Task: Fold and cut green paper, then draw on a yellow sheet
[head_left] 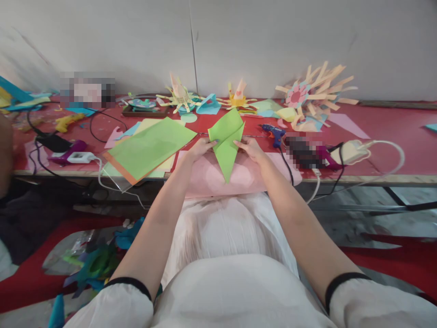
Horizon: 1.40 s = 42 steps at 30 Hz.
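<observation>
Centrally held: folded green paper point(227, 148), kite-shaped, narrow tip toward six o'clock, over pink paper point(201, 175). Left hand point(200, 149): at nine o'clock, pinching the near edge, thumb on the front face; forearm extended from between seven and eight. Right hand point(251, 149): at three o'clock, pinching the opposite edge, thumb likewise in front; forearm extended from between four and five. Beyond, at three: blue glue gun point(277, 135). At nine: flat green sheet point(150, 150).

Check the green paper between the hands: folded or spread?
Folded: the held green paper tapers to a point, and a diagonal edge shows overlapping layers.
</observation>
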Motion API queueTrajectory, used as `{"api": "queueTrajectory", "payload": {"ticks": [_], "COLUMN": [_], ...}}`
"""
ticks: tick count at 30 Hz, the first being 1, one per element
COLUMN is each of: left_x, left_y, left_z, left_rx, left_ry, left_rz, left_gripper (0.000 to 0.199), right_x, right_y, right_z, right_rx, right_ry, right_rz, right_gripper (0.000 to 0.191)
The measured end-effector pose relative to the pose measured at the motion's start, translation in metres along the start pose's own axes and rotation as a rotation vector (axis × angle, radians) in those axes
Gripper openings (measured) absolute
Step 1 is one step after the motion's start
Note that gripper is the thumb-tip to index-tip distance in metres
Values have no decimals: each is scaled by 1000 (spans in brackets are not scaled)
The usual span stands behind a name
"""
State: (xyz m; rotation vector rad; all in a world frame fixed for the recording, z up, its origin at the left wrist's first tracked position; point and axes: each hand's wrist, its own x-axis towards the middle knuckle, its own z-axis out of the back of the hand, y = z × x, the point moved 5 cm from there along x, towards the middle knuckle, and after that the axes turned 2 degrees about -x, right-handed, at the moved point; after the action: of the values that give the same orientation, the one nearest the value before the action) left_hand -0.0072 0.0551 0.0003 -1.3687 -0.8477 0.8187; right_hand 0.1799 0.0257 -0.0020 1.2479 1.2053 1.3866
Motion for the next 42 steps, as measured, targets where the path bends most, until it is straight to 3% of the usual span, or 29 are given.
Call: {"api": "queueTrajectory", "payload": {"ticks": [6,13,21,32,36,42], "left_x": [2,-4,-9,-9,-10,-10], "left_y": [4,-6,-14,-13,-12,-12], "left_z": [2,-5,-13,-13,-13,-10], "left_rx": [17,98,106,153,154,225], "left_ry": [32,76,86,123,147,93], "left_rz": [-15,-40,-80,-95,-64,-1], "left_gripper": [37,38,53,57,57,57], "right_x": [-1,1,0,-5,-8,-8], "right_y": [-1,-2,0,4,10,10], "right_z": [-1,0,-1,-4,-6,-7], "right_rx": [42,16,28,58,40,43], "right_ry": [24,19,12,126,162,156], "right_rz": [-19,-13,-15,-12,0,5], "right_gripper": [38,36,38,42,40,40]}}
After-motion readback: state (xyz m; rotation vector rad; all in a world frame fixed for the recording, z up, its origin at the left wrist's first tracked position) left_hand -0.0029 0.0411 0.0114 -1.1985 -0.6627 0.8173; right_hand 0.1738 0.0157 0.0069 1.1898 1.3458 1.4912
